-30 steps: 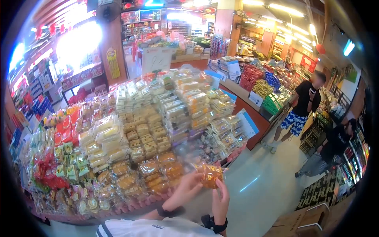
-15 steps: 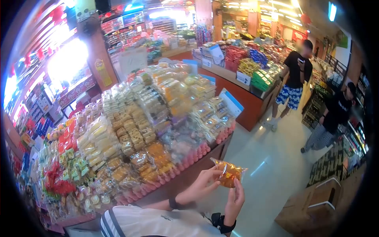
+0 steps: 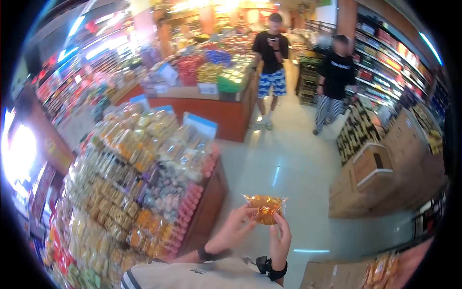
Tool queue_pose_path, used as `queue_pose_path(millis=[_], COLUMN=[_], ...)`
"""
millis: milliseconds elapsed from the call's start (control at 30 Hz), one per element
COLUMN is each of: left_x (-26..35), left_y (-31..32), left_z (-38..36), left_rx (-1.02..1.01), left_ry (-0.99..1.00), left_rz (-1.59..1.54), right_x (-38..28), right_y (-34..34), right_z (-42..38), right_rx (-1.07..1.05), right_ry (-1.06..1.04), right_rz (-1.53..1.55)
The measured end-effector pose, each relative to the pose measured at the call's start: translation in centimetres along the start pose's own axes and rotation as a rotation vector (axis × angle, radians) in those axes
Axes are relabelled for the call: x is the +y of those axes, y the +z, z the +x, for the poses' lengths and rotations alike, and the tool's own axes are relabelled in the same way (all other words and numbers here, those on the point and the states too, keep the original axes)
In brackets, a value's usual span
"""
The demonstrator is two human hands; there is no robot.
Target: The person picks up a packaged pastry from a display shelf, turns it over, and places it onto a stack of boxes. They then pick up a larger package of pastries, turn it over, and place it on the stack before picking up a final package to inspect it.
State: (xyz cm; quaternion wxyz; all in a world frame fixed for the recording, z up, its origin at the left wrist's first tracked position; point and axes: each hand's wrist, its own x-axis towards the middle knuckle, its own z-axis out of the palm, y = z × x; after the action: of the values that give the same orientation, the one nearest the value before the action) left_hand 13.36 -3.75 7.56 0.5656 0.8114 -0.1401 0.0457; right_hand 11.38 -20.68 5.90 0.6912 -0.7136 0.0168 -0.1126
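A golden-brown snack in a clear, shiny wrapper [image 3: 264, 210] is held up over the aisle floor. My left hand [image 3: 236, 227] pinches its left side, with a black band on the wrist. My right hand [image 3: 280, 236] grips the wrapper at its lower right, thumb and fingers closed on it; a black strap with a dark device is on that wrist. Left of my hands, a display of packaged snacks [image 3: 115, 192] rises with a pink scalloped edge [image 3: 185, 216].
Ahead stands a second display with a red-brown side [image 3: 202, 115]. One person [image 3: 272, 62] holds a phone in the aisle; another person [image 3: 334, 77] is right of them. Cardboard boxes [image 3: 399, 178] are at the right, a carton [image 3: 332, 275] at the lower right.
The view has swung right, so the display and the two people appear further left. More boxes and shelves show at the right. Both hands still hold the wrapped snack.
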Motion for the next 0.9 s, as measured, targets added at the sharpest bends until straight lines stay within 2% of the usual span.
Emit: queue_pose_path(millis=[67,167,300,400,500,600,667,733,900], left_x=[-0.1,-0.2,-1.2,-2.2,-2.8,-6.1,-3.9,-3.2,-0.7], left_y=[-0.1,-0.4,0.0,0.9,1.1,3.5,3.0,3.4,5.7], left_z=[1.0,3.2,5.6,6.6,7.9,7.8,7.2,7.0,6.3], left_rx=[-0.037,-0.189,-0.361,-0.466,-0.694,-0.705,-0.796,-0.820,-0.807], left_ry=[0.059,0.033,0.126,0.133,0.171,0.376,0.140,0.071,0.189], left_rz=[-0.016,-0.087,-0.211,-0.274,-0.432,-0.500,-0.570,-0.579,-0.513], right_x=[0.2,-0.8,-1.9,-1.7,-2.2,-2.8,-2.6,-2.2,-3.0], right_y=[0.2,0.2,0.5,1.2,2.2,2.8,3.0,2.7,0.8], right_z=[-0.1,0.0,-0.8,-1.9,-2.8,-4.1,-5.0,-5.4,-7.3], right_rx=[0.070,0.172,0.342,0.489,0.578,0.656,0.777,0.836,0.892], right_ry=[0.006,0.005,0.017,0.014,0.011,0.017,0.047,0.031,-0.045], right_rz=[-0.019,-0.074,-0.204,-0.166,-0.258,-0.401,-0.434,-0.440,-0.426])
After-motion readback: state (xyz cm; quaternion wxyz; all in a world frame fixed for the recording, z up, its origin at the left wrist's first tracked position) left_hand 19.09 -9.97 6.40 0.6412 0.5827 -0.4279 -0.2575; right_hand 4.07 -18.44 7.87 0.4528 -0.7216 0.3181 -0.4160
